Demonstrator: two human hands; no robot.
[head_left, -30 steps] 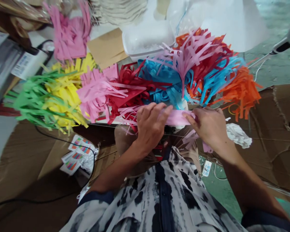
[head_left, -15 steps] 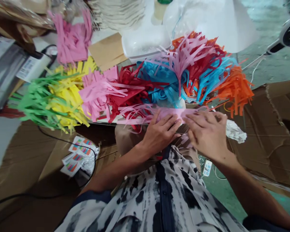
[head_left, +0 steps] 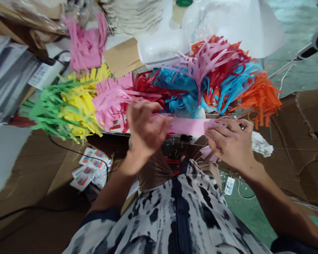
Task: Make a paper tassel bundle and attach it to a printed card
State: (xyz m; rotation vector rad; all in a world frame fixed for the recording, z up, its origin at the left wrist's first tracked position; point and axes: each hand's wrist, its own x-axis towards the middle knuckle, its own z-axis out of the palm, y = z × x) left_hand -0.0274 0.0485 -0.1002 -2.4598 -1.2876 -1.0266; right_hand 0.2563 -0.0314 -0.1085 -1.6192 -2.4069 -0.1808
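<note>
A folded pink tissue paper tassel sheet (head_left: 189,126) lies flat along the table's front edge, its cut strips partly hidden by both hands. My right hand (head_left: 231,143) is closed on its right end, fingers over the paper and thumb below. Above the left end, my left hand (head_left: 147,132) is lifted, its fingers loosely curled and apart, slightly blurred; I see nothing held in it. Behind the hands lie fringed tassels: green (head_left: 49,107), yellow (head_left: 79,109), pink (head_left: 111,102), red (head_left: 145,84), blue (head_left: 175,83) and orange (head_left: 262,97).
A white plastic tub (head_left: 163,47) and a brown paper piece (head_left: 123,58) sit farther back. Another pink fringed bundle (head_left: 86,46) is at the back left. Cardboard (head_left: 302,141) stands at the right, and a black cable (head_left: 76,153) runs at the left.
My left hand has lifted off the pink paper and moved left, uncovering its middle. My right hand stays at the right end, its fingers more curled.
</note>
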